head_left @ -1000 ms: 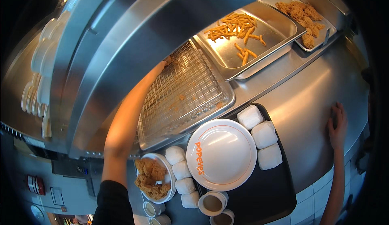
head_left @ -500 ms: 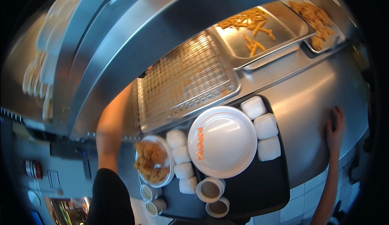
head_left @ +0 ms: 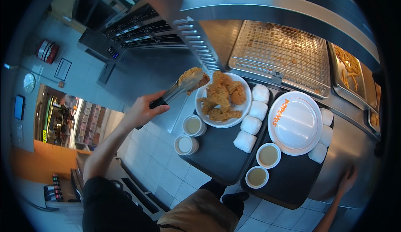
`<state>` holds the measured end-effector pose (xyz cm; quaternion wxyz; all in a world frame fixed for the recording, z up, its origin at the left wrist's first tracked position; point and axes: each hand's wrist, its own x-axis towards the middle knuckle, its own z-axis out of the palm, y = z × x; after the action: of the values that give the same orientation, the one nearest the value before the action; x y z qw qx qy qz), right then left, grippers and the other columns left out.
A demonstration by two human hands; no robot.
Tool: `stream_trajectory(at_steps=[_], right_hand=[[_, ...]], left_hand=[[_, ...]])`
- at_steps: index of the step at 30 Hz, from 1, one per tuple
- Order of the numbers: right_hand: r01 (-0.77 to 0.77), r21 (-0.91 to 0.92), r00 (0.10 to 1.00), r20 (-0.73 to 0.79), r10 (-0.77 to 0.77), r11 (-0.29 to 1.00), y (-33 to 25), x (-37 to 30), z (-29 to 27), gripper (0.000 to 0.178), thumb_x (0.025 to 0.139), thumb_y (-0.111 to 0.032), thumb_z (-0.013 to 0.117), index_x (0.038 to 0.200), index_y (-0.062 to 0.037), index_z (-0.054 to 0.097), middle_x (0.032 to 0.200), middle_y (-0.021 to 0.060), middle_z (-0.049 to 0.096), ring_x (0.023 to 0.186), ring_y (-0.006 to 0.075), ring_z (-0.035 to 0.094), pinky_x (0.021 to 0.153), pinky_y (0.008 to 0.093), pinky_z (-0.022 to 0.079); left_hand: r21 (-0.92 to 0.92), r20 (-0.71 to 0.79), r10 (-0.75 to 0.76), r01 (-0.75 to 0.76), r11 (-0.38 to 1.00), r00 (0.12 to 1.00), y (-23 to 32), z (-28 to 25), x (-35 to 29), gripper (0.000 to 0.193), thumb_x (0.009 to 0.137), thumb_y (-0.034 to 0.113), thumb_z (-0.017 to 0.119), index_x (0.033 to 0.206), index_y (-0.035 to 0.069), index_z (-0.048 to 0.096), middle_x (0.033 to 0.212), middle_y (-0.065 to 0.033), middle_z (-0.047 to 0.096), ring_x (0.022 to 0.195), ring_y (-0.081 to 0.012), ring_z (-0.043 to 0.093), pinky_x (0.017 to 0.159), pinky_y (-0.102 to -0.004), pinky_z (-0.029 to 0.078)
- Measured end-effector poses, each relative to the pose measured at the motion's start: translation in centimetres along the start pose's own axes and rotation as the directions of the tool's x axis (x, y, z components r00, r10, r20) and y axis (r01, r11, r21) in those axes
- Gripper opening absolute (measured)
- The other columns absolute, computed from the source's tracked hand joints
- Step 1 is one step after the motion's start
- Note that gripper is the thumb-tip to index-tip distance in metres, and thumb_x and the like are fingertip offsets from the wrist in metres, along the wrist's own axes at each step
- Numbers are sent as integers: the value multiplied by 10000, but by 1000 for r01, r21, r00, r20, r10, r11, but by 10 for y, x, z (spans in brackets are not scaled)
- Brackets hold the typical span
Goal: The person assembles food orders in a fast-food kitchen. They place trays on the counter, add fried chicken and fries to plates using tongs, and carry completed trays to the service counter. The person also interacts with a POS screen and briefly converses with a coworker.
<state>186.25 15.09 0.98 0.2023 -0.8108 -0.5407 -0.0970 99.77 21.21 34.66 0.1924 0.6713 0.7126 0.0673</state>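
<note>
My left hand point(head_left: 146, 108) is closed round the dark handle of metal tongs point(head_left: 175, 90). Between the tongs' jaws is a piece of fried chicken point(head_left: 193, 76), held at the left rim of a white plate point(head_left: 247, 93). Several fried chicken pieces point(head_left: 223, 98) lie on that plate, which sits on a dark tray point(head_left: 213, 150). On a second dark tray point(head_left: 288, 184) to the right is a bare white plate point(head_left: 296, 123). My right hand point(head_left: 347, 179) holds nothing and rests on the steel counter point(head_left: 351, 152), its fingers loosely apart.
White wrapped bundles point(head_left: 251, 124) line both trays. Pale-filled cups point(head_left: 193, 125) stand at the left tray's edge; two more cups point(head_left: 268, 155) are on the right tray. Behind are a wire rack point(head_left: 284, 50) and a fries pan point(head_left: 348, 71), under a steel hood point(head_left: 271, 10).
My left hand has come out from beside the wire rack, and the tongs with a chicken piece now show over the plate's edge. The view has swung left. My right hand stays on the counter.
</note>
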Motion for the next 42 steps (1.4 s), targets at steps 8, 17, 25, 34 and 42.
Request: stream_trajectory(at_steps=[8, 17, 25, 34, 42], right_hand=[[-16, -74, 999, 42, 19, 997, 12, 2, 1, 447, 982, -261, 510, 1377, -52, 499, 1392, 174, 494, 1292, 360, 469, 1077, 427, 375], [-63, 19, 998, 30, 62, 998, 7, -3, -1, 413, 981, -243, 506, 1357, -75, 522, 1376, 172, 506, 1273, 373, 481, 1053, 432, 394], [-28, 6, 1000, -3, 28, 1000, -3, -5, -6, 411, 983, -252, 509, 1355, -78, 524, 1388, 166, 503, 1289, 371, 472, 1060, 431, 387], [-17, 14, 1000, 14, 16, 1000, -5, -3, -9, 408, 983, -237, 497, 1360, -83, 522, 1422, 165, 482, 1326, 366, 439, 1093, 435, 352], [-59, 32, 998, 27, 58, 998, -11, -7, -15, 417, 971, -219, 509, 1365, -83, 521, 1439, 181, 466, 1322, 385, 441, 1091, 445, 354]], left_hand=[[-91, -93, 13, -21, 996, 996, -52, 94, 23, 694, 879, 428, 688, 1351, -48, 505, 1220, -261, 629, 1112, -353, 640, 969, -375, 476], [-94, 118, -41, 52, 994, 992, -74, 61, 34, 638, 877, 470, 670, 1318, 18, 578, 1080, -210, 693, 972, -333, 680, 855, -388, 509], [322, -40, 89, -72, 944, 995, -75, 58, 45, 606, 852, 389, 713, 1336, 54, 564, 872, -161, 674, 715, -325, 667, 674, -406, 537], [169, 20, 155, -156, 973, 988, -83, 77, 54, 639, 838, 353, 737, 1362, 50, 534, 876, -130, 673, 679, -272, 671, 657, -354, 551], [-30, 202, 60, -55, 998, 977, -86, 26, 84, 540, 858, 276, 733, 1312, 25, 584, 912, -160, 690, 798, -239, 664, 775, -349, 521]])
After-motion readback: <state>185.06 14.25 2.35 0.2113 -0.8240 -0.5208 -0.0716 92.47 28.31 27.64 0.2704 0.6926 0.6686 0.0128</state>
